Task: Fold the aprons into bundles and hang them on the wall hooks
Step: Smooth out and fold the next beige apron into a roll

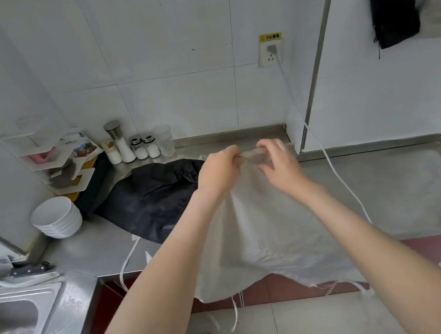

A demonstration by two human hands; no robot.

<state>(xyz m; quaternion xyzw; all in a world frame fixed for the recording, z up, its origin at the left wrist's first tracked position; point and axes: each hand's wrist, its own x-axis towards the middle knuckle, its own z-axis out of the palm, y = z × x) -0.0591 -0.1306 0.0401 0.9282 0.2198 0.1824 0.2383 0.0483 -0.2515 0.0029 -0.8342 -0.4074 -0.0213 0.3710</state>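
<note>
Early in the fold, judging by the layout; pinching the top edge of the white apron (267, 234) with left hand (219, 174) and right hand (276, 163), fingers curled on the cloth, close together, toward the back of the counter (389, 183); laid over the counter's middle, hem and ties hanging off its front edge. Next, probably: draw that top edge toward the counter's front to halve the cloth, gathering loose ties in. Toward the counter's left end, just beside the white cloth: dark apron (155, 197), crumpled, not yet folded; beyond it, bowls (57, 217) and jars (135, 148). Open steel at the counter's right, crossed by a white cable (342, 176). Above the counter's right end, on the wall: black bundle (393, 9) and pale bundle (440, 10), already hung.
</note>
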